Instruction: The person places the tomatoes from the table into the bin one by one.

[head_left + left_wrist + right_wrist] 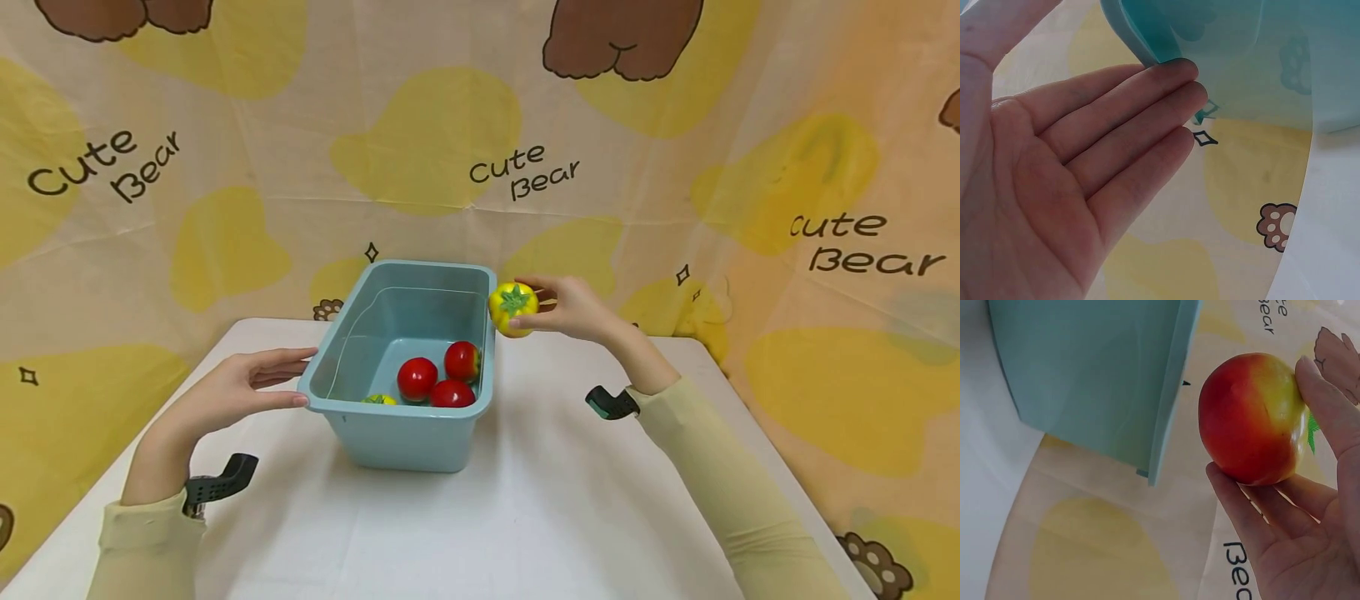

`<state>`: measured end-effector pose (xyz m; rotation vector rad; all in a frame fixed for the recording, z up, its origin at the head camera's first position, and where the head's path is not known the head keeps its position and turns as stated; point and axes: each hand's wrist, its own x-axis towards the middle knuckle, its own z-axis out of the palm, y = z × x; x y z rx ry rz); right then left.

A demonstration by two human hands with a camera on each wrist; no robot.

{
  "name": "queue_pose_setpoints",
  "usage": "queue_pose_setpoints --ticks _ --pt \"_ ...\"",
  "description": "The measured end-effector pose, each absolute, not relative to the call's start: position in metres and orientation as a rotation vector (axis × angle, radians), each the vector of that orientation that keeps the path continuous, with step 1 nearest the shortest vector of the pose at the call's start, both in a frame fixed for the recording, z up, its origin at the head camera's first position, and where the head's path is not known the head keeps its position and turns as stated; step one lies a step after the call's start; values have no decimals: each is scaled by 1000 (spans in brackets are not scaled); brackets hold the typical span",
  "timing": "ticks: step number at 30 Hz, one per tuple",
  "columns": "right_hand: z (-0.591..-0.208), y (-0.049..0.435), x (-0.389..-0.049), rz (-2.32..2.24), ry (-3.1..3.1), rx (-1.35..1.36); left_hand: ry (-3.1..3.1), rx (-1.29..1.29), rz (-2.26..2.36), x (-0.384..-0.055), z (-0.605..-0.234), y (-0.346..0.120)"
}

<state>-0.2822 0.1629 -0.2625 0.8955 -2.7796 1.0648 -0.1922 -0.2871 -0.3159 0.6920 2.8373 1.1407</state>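
Observation:
A shiny tomato point(1250, 419), red at its base and yellow around a green star-shaped calyx, is pinched between the thumb and fingers of my right hand point(572, 308). It is held up beside the right rim of a blue-grey plastic bin point(405, 437). Inside the bin lie red tomatoes point(417, 379) and a yellow-topped one point(380, 399), partly hidden by the front rim. At the bin's left side, my left hand point(232, 392) has its fingers nearly straight, with fingertips and thumb tip right at the rim; its palm shows bare in the left wrist view.
The bin stands on a table with a white cover point(555, 508). Behind and around the table hangs a printed cloth point(420, 142) with yellow patches and bear drawings. Black straps point(611, 403) sit at both wrists.

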Motion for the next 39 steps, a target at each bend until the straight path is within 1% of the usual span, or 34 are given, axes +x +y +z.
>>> queue_pose_setpoints --ticks 9,16,39 --pt "-251 146 -284 1032 -2766 987 2835 681 1139 -192 -313 -285" --pt "-245 134 -285 1087 -2786 986 2827 692 1154 -192 -315 -286" --pt "-232 101 -294 938 -2794 1105 2817 689 1169 -191 -316 -288"
